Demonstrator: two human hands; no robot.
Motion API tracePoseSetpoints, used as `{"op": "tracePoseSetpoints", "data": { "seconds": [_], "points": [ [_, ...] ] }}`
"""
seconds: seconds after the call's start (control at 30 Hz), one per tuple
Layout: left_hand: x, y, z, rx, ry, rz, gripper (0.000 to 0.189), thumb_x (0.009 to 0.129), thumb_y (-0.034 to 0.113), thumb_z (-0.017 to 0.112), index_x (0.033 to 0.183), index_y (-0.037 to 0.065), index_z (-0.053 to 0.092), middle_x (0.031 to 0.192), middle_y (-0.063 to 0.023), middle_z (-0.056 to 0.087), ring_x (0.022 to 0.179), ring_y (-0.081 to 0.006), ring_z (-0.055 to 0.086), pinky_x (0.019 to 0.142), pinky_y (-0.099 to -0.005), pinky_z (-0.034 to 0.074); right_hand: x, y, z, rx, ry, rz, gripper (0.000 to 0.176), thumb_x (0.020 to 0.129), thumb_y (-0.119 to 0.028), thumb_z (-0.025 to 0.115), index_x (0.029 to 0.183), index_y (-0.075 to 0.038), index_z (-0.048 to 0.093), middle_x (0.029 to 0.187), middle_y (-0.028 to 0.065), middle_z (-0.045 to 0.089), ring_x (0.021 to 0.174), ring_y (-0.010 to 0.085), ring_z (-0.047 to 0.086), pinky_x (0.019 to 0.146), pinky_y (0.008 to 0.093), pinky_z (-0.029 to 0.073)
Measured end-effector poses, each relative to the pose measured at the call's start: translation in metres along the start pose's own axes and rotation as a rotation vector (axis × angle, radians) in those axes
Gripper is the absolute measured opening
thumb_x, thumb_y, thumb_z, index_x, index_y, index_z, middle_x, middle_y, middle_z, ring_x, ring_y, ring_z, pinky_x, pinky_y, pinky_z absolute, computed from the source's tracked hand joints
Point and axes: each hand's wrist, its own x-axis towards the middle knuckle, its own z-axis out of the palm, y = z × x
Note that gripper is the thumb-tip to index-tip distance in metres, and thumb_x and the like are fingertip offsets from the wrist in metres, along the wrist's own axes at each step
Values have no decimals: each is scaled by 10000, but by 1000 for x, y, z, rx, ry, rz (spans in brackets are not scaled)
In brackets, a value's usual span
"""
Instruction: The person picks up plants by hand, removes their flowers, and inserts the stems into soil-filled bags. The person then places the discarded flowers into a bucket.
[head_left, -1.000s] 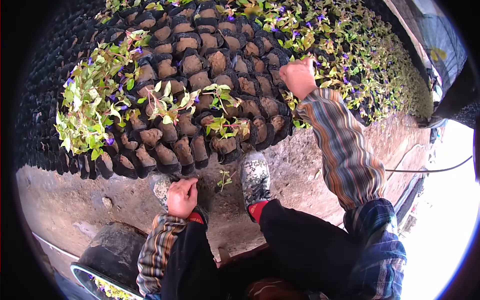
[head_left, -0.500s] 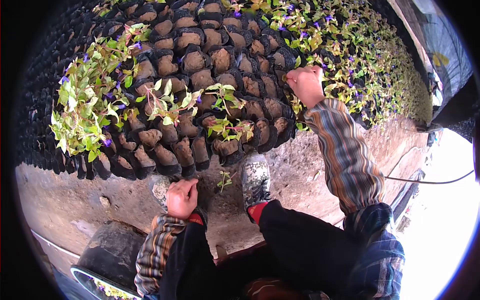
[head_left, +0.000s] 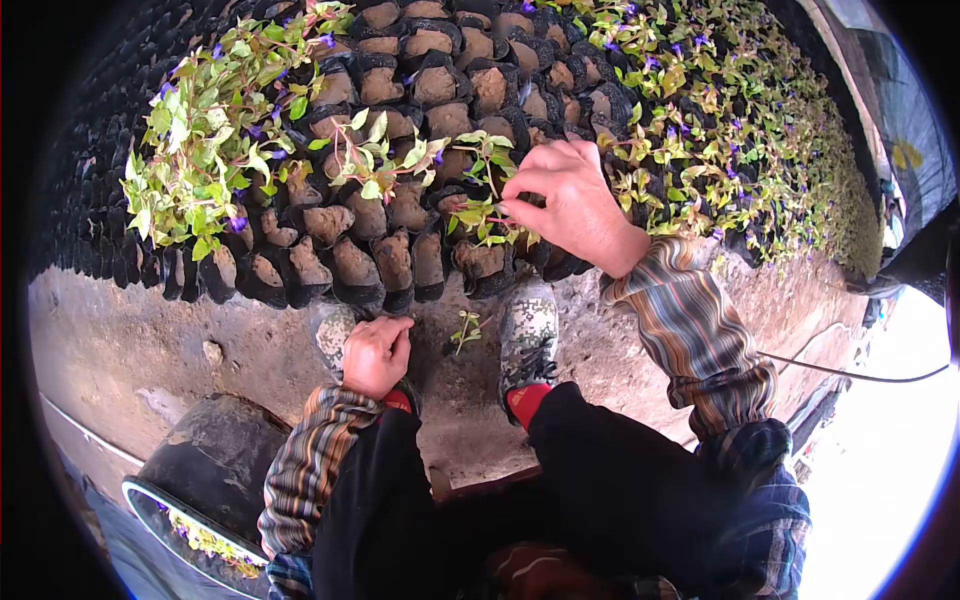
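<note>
My right hand [head_left: 572, 200] is over the black soil-filled grow bags [head_left: 437, 85], thumb and forefinger drawn together at the stem of a leafy cutting [head_left: 482, 222] lying on top. Just above that spot, another cutting [head_left: 488, 152] touches or nearly touches the fingertips. More loose cuttings [head_left: 375, 160] lie to the left, beside a large heap of purple-flowered cuttings [head_left: 205, 140]. Near my knee, my left hand [head_left: 375, 355] hangs with its fingers curled in; the palm side is hidden, so its contents cannot be made out.
Planted bags with purple flowers [head_left: 740, 150] spread to the right. A single cutting [head_left: 466, 330] lies on the dirt floor between my camouflage shoes [head_left: 530, 325]. On the left, a black bucket [head_left: 215, 455] lies tipped, flowers at its mouth. A thin cable [head_left: 850, 373] runs at right.
My right hand has moved left from the planted bags to the loose cuttings. My left hand stays by the knee, and the view has shifted slightly.
</note>
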Motion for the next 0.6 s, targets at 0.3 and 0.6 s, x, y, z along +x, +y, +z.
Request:
{"op": "tracePoseSetpoints", "data": {
  "seconds": [0.3,0.6],
  "points": [
    [-2,-1,-1,-1,20,20,125,771,17,648,889,48,671,824,-103,680,758,-292,645,691,-379,487,-17,16,7,514,-141,442,145,833,-126,662,963,-81,706,754,70,684,697,147,622,711,321,462],
    [-1,0,0,-7,13,11,121,776,20,648,888,49,685,802,-114,672,732,-309,638,685,-386,485,-23,96,-35,565,292,681,196,871,-186,704,992,-32,714,755,-19,673,642,22,529,580,211,445]
  ]
}}
